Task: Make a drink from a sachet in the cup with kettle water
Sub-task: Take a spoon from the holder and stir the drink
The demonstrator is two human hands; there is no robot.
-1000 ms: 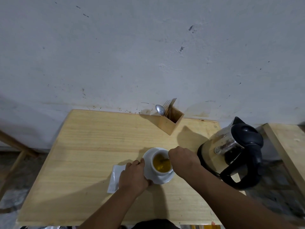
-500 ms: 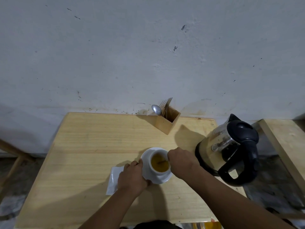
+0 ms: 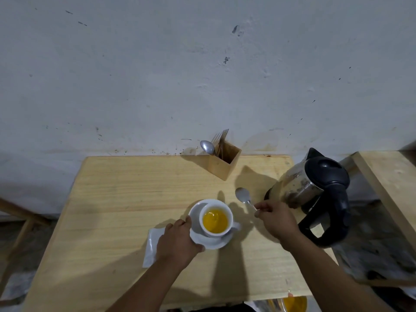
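A white cup (image 3: 227, 214) full of orange-yellow drink stands on a white saucer (image 3: 195, 212) near the middle of the wooden table (image 3: 117, 199). My left hand (image 3: 177, 242) grips the saucer's left rim. To the right of the cup, my right hand (image 3: 278, 221) pinches the handle of a metal spoon (image 3: 243, 196), whose bowl is lifted clear of the cup and points away from me. A white sachet (image 3: 151, 246) lies flat on the table, partly hidden under my left hand. The steel kettle with a black lid and handle (image 3: 315, 194) stands at the table's right edge.
A wooden cutlery holder (image 3: 224, 164) with a spoon and forks stands at the back of the table against the white wall. Another wooden surface (image 3: 391, 176) lies to the right, past the kettle. A yellow object (image 3: 295, 304) shows below the table's front edge.
My right hand has taken the spoon out of the cup and moved it to the right, above the table. My left hand stays on the saucer.
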